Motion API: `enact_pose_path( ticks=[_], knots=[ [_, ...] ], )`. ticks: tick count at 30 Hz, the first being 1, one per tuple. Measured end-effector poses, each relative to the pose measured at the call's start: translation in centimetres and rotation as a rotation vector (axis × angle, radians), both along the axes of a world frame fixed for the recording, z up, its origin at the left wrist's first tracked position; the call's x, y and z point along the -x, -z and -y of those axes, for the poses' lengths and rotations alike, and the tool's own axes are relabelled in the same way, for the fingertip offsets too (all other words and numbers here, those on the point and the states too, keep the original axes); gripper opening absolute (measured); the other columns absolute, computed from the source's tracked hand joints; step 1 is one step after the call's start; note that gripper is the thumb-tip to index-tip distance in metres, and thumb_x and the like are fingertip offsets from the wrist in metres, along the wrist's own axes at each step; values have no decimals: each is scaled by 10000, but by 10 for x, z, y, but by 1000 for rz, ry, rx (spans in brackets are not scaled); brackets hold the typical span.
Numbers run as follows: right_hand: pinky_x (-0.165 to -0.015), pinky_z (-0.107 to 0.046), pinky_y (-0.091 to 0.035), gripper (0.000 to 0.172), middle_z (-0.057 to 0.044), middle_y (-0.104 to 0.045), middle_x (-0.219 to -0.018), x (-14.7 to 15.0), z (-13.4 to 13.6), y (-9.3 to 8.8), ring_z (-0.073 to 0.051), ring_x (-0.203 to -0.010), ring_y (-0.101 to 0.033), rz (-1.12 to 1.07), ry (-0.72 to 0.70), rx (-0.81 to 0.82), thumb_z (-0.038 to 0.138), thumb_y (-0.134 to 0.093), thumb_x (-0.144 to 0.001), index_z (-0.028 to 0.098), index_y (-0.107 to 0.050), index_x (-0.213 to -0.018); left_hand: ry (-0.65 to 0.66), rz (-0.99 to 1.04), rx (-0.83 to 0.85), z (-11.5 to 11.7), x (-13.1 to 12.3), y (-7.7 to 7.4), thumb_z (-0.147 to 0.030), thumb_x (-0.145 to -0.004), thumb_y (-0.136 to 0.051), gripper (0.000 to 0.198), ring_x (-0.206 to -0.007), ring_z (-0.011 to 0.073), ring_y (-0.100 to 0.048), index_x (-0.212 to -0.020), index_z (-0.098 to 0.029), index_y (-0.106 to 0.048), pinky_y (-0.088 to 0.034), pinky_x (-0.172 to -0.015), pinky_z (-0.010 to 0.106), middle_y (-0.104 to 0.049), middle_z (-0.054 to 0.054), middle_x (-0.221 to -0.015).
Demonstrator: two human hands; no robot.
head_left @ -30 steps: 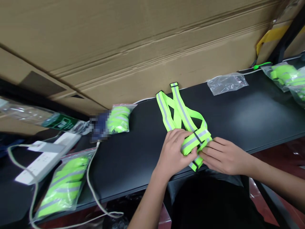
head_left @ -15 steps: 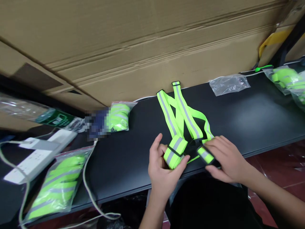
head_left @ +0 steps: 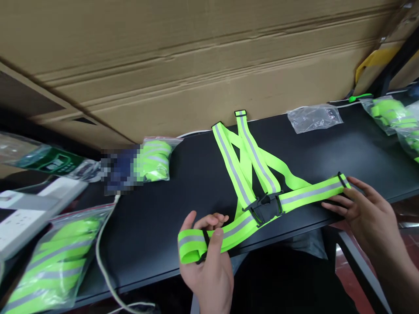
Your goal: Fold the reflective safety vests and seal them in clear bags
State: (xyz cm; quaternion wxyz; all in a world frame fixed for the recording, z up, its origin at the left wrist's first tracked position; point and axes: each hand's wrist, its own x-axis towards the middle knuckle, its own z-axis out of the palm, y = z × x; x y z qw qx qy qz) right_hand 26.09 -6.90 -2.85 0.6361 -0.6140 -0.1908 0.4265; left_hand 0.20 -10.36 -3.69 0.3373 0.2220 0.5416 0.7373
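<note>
A neon-green reflective vest (head_left: 229, 161) made of elastic straps with grey stripes lies on the dark table. Two shoulder straps run up to the cardboard at the back. At its front, a black buckle (head_left: 266, 208) joins the waist strap. My left hand (head_left: 211, 257) grips the strap's left end, which is folded into a loop beside a black slider (head_left: 205, 240), thumb on top. At the other end, my right hand (head_left: 368, 209) pinches the strap near a second black slider (head_left: 342, 179). The waist strap is spread out sideways between both hands.
Bagged green vests lie at the left (head_left: 55, 261), back left (head_left: 155, 159) and far right (head_left: 391, 114). A clear plastic bag (head_left: 314, 118) lies at the back. A white power strip (head_left: 39, 213) and a cable (head_left: 104, 261) are at left. Cardboard (head_left: 196, 65) stands behind the table.
My hands have moved apart, left hand to the left and right hand to the right. The waist strap, bunched at its ends before, is now stretched out and the buckle shows clearly.
</note>
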Motion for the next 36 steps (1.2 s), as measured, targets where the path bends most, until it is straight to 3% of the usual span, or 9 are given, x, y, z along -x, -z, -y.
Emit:
enact_pose_path(
  ticks=[3,6,10,16,20,25,29,32,36],
  knots=[
    [-582,-385,-692,549,-27,-711,-837,-6,3,3,-206,-622,-725,3,-49,26,305,-937,-548,162,-680,-1012,-33,122,5,-2,-1,-1,-154,-812,-717,353,-865,168,-604,-1139,-250,-624,-561,-863,388,-570,-22,-858],
    [-666,-367,-700,357,-34,-726,-834,-11,2,7,-203,-678,-743,-65,-76,31,271,-904,-626,165,-694,-894,-33,255,-23,-3,3,1,-209,-871,-630,223,-785,150,-553,-1090,-245,-613,-538,-834,376,-522,-28,-813],
    [-814,-514,-672,197,-134,-747,-1136,-15,-3,-4,-327,-1001,-752,-338,-195,179,338,-745,-810,206,-687,-944,-47,433,-77,-3,11,0,-237,-860,-591,148,-661,115,-434,-1002,-201,-600,-518,-804,346,-427,-40,-738],
    [-887,-398,-648,152,-103,-752,-1134,7,-6,-28,-249,-1099,-726,-412,-21,238,141,-599,-865,184,-660,-997,-84,674,-158,-7,14,-11,-243,-632,-619,322,-610,95,-353,-929,-124,-581,-469,-635,251,-362,-40,-700],
    [-916,-369,-634,118,-103,-736,-1174,22,-3,-24,-259,-1141,-706,-399,35,174,194,-619,-880,190,-658,-991,-49,563,-184,-10,10,-16,-275,-674,-621,327,-606,99,-361,-967,-130,-610,-455,-607,254,-379,-32,-719],
    [-1050,-418,-569,131,-49,-674,-1308,22,-1,-4,-255,-1221,-662,-356,-1,27,240,-659,-887,248,-644,-1016,129,381,-303,-12,5,-19,-232,-618,-681,371,-696,123,-452,-978,-176,-612,-505,-704,303,-448,-12,-828],
    [-1157,-519,-458,162,-44,-627,-1363,50,-1,3,-257,-1281,-617,-82,56,-181,316,-594,-963,284,-633,-1117,202,252,-346,-13,-5,-19,-116,-633,-710,349,-741,132,-495,-938,-229,-585,-520,-796,336,-462,-28,-836],
    [-1169,-614,-397,324,-45,-565,-1417,82,0,7,-287,-1353,-541,391,136,-420,224,-546,-983,335,-619,-1278,202,133,-336,-10,-13,-18,-141,-721,-736,270,-774,145,-517,-936,-230,-598,-521,-825,355,-480,-23,-833],
    [-998,-541,-523,395,-84,-626,-1198,101,5,15,-293,-1218,-586,1099,-311,-603,20,-552,-904,300,-743,-1106,209,-11,-343,-5,-17,-15,-193,-809,-727,279,-847,175,-555,-1067,-241,-633,-524,-846,371,-561,6,-897]
  ],
)
